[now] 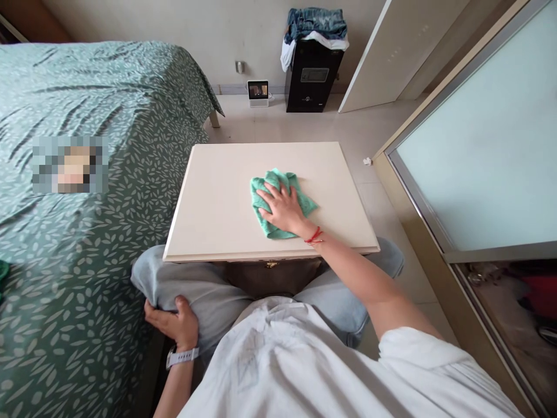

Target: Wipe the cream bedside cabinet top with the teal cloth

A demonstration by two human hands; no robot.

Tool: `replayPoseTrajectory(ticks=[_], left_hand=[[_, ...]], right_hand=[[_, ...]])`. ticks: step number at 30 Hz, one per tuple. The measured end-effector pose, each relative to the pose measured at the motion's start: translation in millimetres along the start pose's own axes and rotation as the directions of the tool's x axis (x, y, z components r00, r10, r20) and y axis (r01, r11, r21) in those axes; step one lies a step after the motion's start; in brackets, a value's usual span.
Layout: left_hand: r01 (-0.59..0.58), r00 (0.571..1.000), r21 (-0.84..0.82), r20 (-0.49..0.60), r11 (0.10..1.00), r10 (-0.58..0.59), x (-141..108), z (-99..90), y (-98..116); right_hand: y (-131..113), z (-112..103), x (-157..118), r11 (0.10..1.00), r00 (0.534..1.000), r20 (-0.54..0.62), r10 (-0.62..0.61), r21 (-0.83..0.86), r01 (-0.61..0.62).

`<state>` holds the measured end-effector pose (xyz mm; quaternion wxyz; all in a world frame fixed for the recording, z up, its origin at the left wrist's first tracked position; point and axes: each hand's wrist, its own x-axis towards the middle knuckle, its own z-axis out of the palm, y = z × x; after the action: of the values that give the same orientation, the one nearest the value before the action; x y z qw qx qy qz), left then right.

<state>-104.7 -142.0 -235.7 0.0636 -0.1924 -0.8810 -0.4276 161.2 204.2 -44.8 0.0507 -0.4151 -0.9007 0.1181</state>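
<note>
Here's the right hand (282, 208), palm down and fingers spread, pressing a green cloth (272, 229) flat against the pale top of the counter (217, 191). The cloth lies a little right of the middle of that top, bunched up under the fingers, one corner poking out to the right of the hand. A red string bracelet (313, 235) circles the right wrist. Over on the other side, the left hand (176, 324) is down off the counter, resting on the left knee of the jeans (204, 290), thumb apart from the fingers and nothing seen in its grasp; a watch with a pale strap (185, 356) sits on that wrist. Both knees flank the counter's near edge, a small gold-coloured fitting (271, 265) just below it. To the left, a bed (130, 232) with a green leaf-patterned cover; beyond the counter, a small lit screen (258, 90) on the floor, and beside it a black cabinet (312, 81) topped with folded denim (317, 23).
</note>
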Motion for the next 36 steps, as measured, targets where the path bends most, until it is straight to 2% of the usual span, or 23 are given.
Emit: replayPoseTrajectory(ticks=[5,9,13,17,21,24,29,33,36], left_hand=[[0.009,1.0,-0.001,0.002,1.0,-0.009,2,1.3,-4],[0.023,1.0,-0.002,0.004,1.0,-0.023,1,0.3,0],[0.01,1.0,0.012,0.004,1.0,-0.01,0,-2.0,6],[-0.003,1.0,0.018,0.002,1.0,0.003,0,-2.0,7],[0.008,1.0,0.015,0.0,1.0,-0.008,-1,-0.3,6],[0.004,1.0,0.009,-0.001,1.0,-0.004,-2,-0.2,7],[-0.015,1.0,-0.001,-0.006,1.0,0.015,-5,-0.5,10],[-0.008,1.0,-0.004,0.002,1.0,0.008,-7,-0.1,9],[-0.007,1.0,-0.007,0.001,1.0,0.007,-9,-0.2,8]], right_hand=[[50,-11,-31,0.978,0.981,-0.058,0.184,-0.087,-0.188],[92,-14,-51,0.936,0.941,-0.12,0.315,-0.124,-0.329],[126,-11,-73,0.878,0.873,-0.204,0.442,-0.103,-0.468],[135,-4,-92,0.796,0.782,-0.258,0.567,-0.072,-0.601],[118,4,-97,0.759,0.732,-0.319,0.602,-0.055,-0.649],[92,6,-92,0.754,0.741,-0.304,0.599,-0.096,-0.649],[33,7,-71,0.842,0.839,-0.214,0.501,-0.104,-0.529],[-26,11,-44,0.934,0.929,-0.137,0.343,-0.052,-0.352],[-74,16,-20,0.98,0.978,-0.053,0.201,0.002,-0.201]])
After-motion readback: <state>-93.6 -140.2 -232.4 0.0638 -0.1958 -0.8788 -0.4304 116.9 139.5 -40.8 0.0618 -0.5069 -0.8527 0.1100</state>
